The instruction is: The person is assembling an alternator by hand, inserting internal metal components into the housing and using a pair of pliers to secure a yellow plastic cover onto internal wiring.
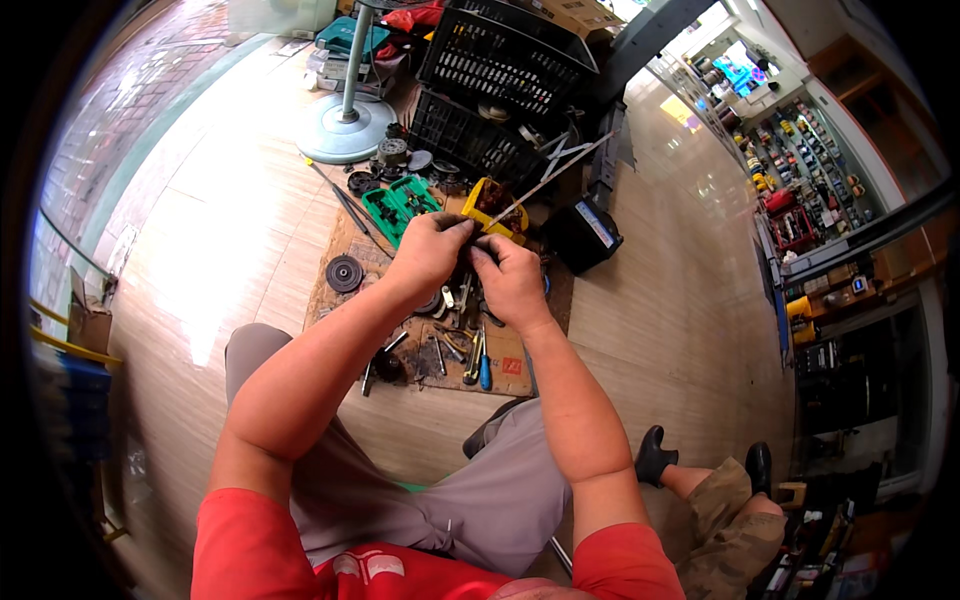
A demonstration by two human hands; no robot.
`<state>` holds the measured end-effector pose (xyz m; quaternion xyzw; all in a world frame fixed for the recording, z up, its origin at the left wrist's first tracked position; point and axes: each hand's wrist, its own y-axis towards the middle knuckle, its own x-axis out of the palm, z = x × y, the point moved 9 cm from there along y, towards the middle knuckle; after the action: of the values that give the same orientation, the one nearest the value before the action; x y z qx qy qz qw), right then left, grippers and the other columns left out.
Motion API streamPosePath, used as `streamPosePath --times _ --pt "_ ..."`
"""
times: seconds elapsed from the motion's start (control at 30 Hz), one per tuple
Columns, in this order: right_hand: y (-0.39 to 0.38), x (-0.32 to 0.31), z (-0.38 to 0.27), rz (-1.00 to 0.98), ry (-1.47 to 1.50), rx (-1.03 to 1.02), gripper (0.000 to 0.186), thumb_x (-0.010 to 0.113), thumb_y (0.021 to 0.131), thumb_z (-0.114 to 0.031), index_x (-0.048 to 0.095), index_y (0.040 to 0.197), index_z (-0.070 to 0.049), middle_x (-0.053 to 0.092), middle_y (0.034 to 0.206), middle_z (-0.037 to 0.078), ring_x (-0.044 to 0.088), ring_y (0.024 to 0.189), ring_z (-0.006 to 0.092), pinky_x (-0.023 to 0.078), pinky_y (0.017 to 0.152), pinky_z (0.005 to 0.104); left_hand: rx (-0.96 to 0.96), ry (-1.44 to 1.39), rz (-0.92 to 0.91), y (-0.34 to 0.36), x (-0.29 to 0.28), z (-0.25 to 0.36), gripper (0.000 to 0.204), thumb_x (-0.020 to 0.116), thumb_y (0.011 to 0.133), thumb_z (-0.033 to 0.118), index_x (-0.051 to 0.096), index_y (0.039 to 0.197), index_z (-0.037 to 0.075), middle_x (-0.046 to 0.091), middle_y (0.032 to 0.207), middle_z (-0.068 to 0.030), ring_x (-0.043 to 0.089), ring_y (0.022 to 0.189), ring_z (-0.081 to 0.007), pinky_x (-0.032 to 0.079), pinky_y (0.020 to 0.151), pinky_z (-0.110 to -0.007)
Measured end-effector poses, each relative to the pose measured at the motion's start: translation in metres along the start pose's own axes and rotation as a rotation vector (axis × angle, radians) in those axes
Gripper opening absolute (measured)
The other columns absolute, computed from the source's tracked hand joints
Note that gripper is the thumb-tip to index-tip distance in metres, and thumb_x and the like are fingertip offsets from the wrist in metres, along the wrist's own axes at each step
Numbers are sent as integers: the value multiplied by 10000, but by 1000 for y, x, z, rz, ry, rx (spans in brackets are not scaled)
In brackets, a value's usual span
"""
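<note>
Both arms reach forward over a cardboard sheet (335, 292) on the floor. My left hand (430, 250) and my right hand (512, 282) meet above its far part, fingers pinched close together. Whatever they hold is small, dark and mostly hidden by the fingers. Just beyond my fingertips lies a yellow container (484, 197) with dark reddish parts in it. Left of it sits an open green case (400, 208) with dark pieces inside. Below my hands are a blue-handled screwdriver (485, 372), yellow-handled pliers (473, 362) and several loose metal parts.
A round black wheel (344, 273) lies on the sheet's left side. Farther off stand black plastic crates (505, 65), a pole with a round base (345, 128) and a black box (582, 236). At the lower right, another person's legs (715, 510) extend near my knee.
</note>
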<state>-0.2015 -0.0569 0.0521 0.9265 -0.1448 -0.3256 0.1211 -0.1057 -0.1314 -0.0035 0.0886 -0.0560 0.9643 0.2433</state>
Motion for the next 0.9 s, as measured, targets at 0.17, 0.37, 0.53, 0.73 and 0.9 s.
streamPosePath --times 0.17,0.37,0.53,0.73,0.9 --pt "-1 0 -2 2 41 -3 125 628 874 -73 653 947 25 650 725 85 538 658 70 462 614 271 -26 -158 -53 -1 5 -3 267 585 928 146 627 1085 -66 662 951 -69 598 822 -107 479 718 -231" --pt "0 0 2 21 23 3 111 623 869 -65 652 925 26 644 706 77 531 649 65 459 601 273 -19 -255 -94 -2 11 -5 267 589 928 142 624 1093 -65 662 958 -66 600 818 -113 484 739 -235" --pt "-1 2 6 -2 11 65 109 605 859 -74 625 903 24 634 747 178 608 630 232 480 621 332 18 -146 -74 -6 13 -2 262 601 927 141 627 1091 -62 663 954 -63 591 821 -101 483 743 -235" --pt "-2 9 12 0 115 103 100 595 875 -50 649 894 33 663 729 43 551 683 51 477 627 259 18 -166 -27 -7 10 0 264 612 931 142 630 1097 -62 663 952 -59 586 818 -93 483 724 -225" --pt "-2 8 15 32 91 103 109 599 872 -61 652 910 27 671 727 81 575 660 75 483 625 271 17 -155 -31 -7 11 -1 288 606 937 144 621 1134 -67 663 969 -61 586 835 -92 486 735 -229"
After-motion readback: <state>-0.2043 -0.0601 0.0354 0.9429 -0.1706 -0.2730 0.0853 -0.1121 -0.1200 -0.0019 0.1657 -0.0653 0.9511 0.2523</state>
